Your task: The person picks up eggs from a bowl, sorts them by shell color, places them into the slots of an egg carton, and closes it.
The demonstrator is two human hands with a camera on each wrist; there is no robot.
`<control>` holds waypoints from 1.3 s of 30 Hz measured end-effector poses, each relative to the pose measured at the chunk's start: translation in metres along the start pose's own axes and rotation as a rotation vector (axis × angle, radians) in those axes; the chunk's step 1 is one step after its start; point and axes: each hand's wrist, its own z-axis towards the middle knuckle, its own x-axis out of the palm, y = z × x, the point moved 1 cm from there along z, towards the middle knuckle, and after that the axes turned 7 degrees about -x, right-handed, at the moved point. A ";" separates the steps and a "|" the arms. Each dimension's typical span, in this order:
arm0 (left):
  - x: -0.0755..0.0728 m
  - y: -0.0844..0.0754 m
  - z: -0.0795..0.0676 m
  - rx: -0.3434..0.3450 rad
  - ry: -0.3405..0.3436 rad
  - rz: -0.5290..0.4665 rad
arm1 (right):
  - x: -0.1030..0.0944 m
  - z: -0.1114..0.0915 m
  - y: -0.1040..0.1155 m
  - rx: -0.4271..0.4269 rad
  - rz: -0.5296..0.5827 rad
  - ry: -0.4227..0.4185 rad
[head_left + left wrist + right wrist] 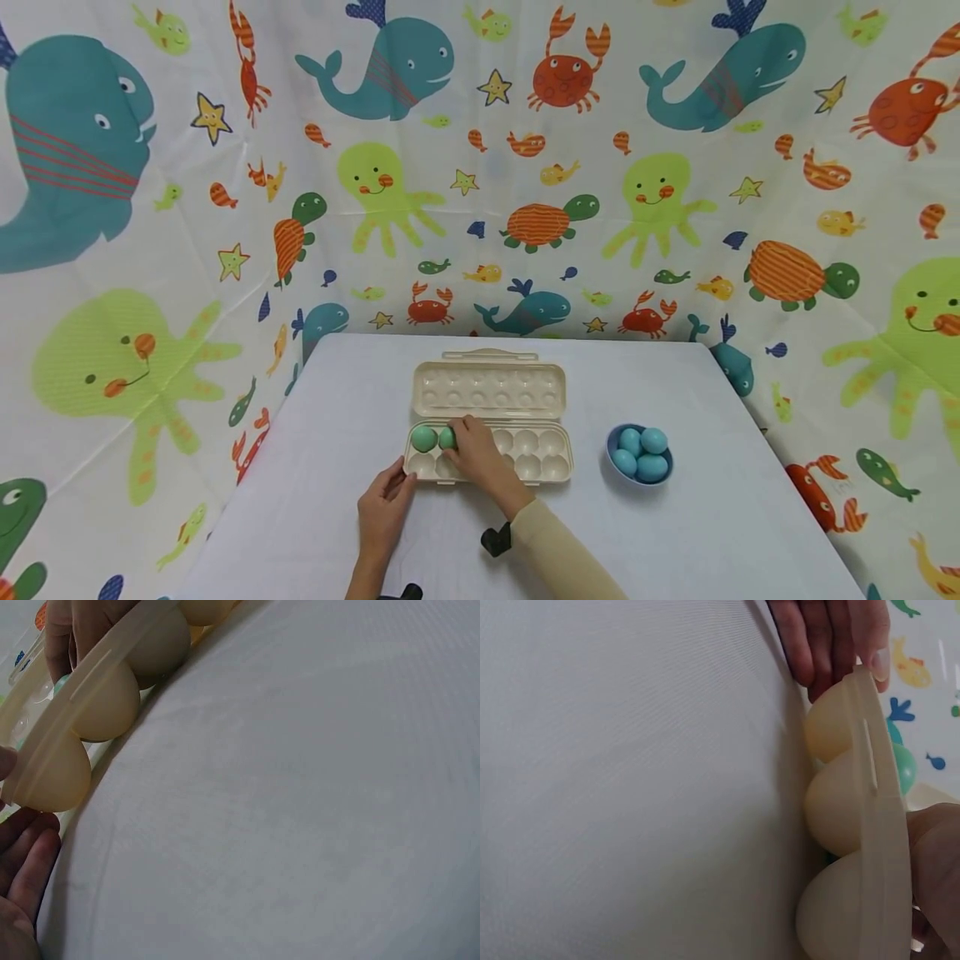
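Reaching in from the near edge, a beige sleeve [572,557] covers the right forearm, and a small black device [495,542] sits at that wrist. Just beyond, the left hand [386,508] grips the near left corner of a cream plastic egg carton [557,468], its thumb on the rim and its other fingers below, beside the rounded underside of the corner cup. The carton's base lies on the bench [330,433], which is draped in white cloth, with two rows of six cups running left to right. The right hand [480,460] reaches over the near row, its thumb and fingers closed about a green egg [447,437] at the second cup from the left in the far row. A second green egg [423,438] sits in the far left cup, just beside it. Well to the right of the carton, a dark blue bowl [620,477] holds four light blue eggs [651,467]. Behind the base, the carton's dimpled lid [489,390] is folded back. Farthest off hangs a white fabric backdrop [457,125] printed with whales, crabs, octopuses and turtles.
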 end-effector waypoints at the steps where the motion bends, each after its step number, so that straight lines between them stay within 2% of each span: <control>1: 0.000 0.000 0.000 -0.001 0.000 -0.002 | 0.001 -0.001 0.000 0.000 -0.017 0.006; 7: 0.003 0.003 -0.003 -0.001 0.000 -0.018 | 0.003 -0.007 0.000 -0.006 -0.086 -0.005; 12: 0.006 0.004 -0.005 -0.005 0.002 -0.037 | 0.003 -0.012 -0.002 0.012 -0.095 -0.002; 16: 0.008 0.002 -0.006 -0.001 -0.007 -0.045 | -0.006 -0.011 -0.003 0.025 -0.080 0.025; 22: 0.002 -0.020 -0.007 0.034 -0.040 -0.033 | -0.029 -0.002 -0.003 0.034 -0.094 0.067; 26: -0.004 -0.033 -0.007 0.056 -0.048 -0.034 | -0.047 0.001 -0.004 0.049 -0.056 0.028; 29: -0.003 -0.019 -0.002 0.058 -0.036 -0.030 | -0.059 -0.002 -0.008 0.057 -0.023 -0.014; 33: 0.000 -0.001 0.004 0.051 -0.012 -0.036 | -0.071 -0.008 -0.014 0.081 -0.032 -0.049; 39: 0.001 0.000 0.001 0.025 -0.002 -0.027 | -0.095 -0.021 -0.022 0.122 -0.048 -0.083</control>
